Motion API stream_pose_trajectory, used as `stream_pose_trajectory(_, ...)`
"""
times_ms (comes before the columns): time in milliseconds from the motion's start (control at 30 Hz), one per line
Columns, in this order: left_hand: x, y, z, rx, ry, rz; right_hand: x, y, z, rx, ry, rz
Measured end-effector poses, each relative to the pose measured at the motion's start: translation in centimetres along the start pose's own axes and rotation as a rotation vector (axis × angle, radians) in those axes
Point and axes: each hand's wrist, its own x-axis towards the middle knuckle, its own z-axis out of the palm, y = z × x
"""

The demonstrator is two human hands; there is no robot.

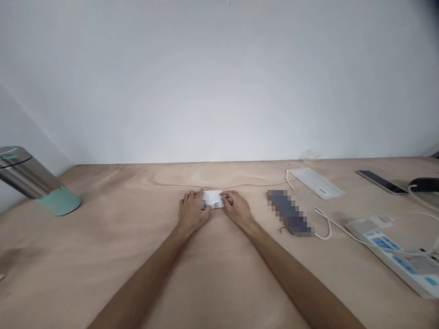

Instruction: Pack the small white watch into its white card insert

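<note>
A small white packet (213,199) in clear, shiny wrapping, with dark print on it, lies on the wooden table (206,274). My left hand (194,210) holds its left end, with the thumb at the lower edge and the fingers curled along the side. At the right end, my right hand (236,206) grips the packet with thumb and bent fingers. Both palms face down, close to the tabletop.
A steel and green cylinder (44,183) stands at the far left. To the right lie a pixelated phone (290,214), a white sleeve (317,183), a dark phone (381,182), white cables (338,224) and a white and blue box (394,256). A wall rises behind.
</note>
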Motion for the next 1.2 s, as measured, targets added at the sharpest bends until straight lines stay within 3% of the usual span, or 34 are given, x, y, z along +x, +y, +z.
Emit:
stream_pose_trajectory(267,0.0,-0.3,0.2,-0.024,0.019,0.016,0.0,0.3,0.3,-0.003,-0.020,-0.016)
stream_pose_trajectory(533,0.5,-0.9,0.6,-0.156,0.021,0.057,-0.5,0.1,0.0,-0.072,-0.141,-0.107)
stream_pose_trajectory(700,0.7,-1.2,0.5,-0.289,0.050,-0.011,-0.8,-0.5,-0.4,-0.115,-0.191,-0.141)
stream_pose_trajectory(1033,0.8,-1.7,1.3,-0.557,0.152,-0.004,-0.6,-0.7,-0.7,-0.103,-0.125,-0.071)
stream_pose_trajectory(1200,0.7,-1.9,1.3,-0.708,0.118,0.005,-0.5,-0.5,-0.5,-0.080,-0.066,-0.023)
